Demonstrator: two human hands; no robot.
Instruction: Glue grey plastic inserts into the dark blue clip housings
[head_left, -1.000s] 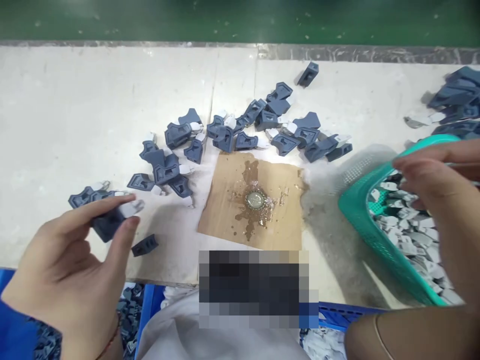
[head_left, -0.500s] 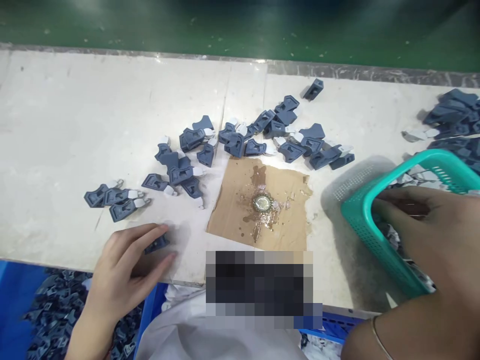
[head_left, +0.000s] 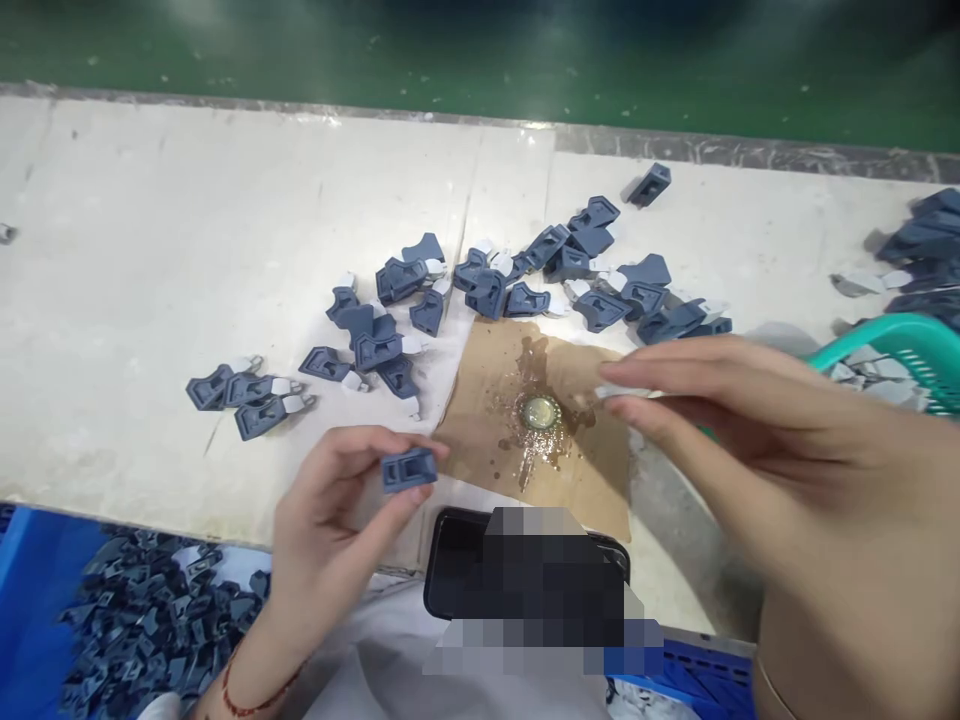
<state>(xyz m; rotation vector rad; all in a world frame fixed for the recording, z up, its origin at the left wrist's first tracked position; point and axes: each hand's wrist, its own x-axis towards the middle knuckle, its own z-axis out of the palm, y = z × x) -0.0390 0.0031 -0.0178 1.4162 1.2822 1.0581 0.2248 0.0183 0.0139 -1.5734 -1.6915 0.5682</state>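
Between the thumb and fingers of my left hand [head_left: 337, 510] is a dark blue-grey plastic part [head_left: 409, 470], its hollow side facing up. My right hand [head_left: 757, 440] pinches a small white plastic piece [head_left: 624, 392] over the right side of a brown cardboard sheet [head_left: 480, 400]. On that cardboard, a small round dish-like thing [head_left: 541, 412] sits amid wet, shiny splashes. Several blue-grey parts with white pieces attached [head_left: 379, 345] lie in an arc beyond the cardboard.
A green basket [head_left: 900, 330] of white pieces stands at the right, partly behind my right hand. More blue-grey parts [head_left: 926, 240] lie at the far right. A blue bin [head_left: 37, 590] of such parts is below the table's left edge. A black phone [head_left: 457, 565] is at the front.
My right hand has come out of the green basket with a white piece and moved left. My left hand has lifted the blue-grey part and brought it right, towards the cardboard.
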